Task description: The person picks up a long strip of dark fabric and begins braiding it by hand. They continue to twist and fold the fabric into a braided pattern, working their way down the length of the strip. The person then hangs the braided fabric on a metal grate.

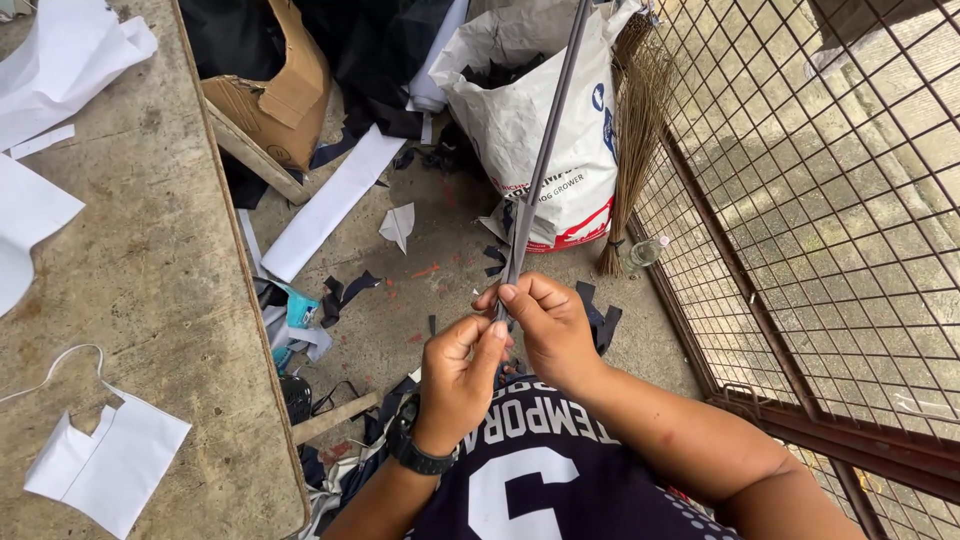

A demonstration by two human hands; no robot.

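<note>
My right hand (553, 325) has its fingers (520, 292) curled round the near end of a long grey strip (545, 150), thumb and forefinger clenched on it, while my left hand (458, 375) pinches the same end just below, fingertips (492, 335) pressed together against the strip; a black wristwatch (412, 450) sits on that wrist. Both hands are closed on the strip, touching each other at its lower end. From there the strip runs up and away, taut and nearly straight, past the white printed sack (520, 110) and out of the top of the view, so I cannot tell what its far end is fixed to. I judge the work to be at an early or middle stage: the near end is gripped and being worked between my fingers, but I see no finished fold, knot or cut on it. Beyond my hands the concrete floor (440, 250) is strewn with dark fabric scraps (345, 292); a straw broom (635, 130) leans by the wire mesh fence (830, 200), and the worn table (160, 280) to my left carries white cut pieces (110, 460).
</note>
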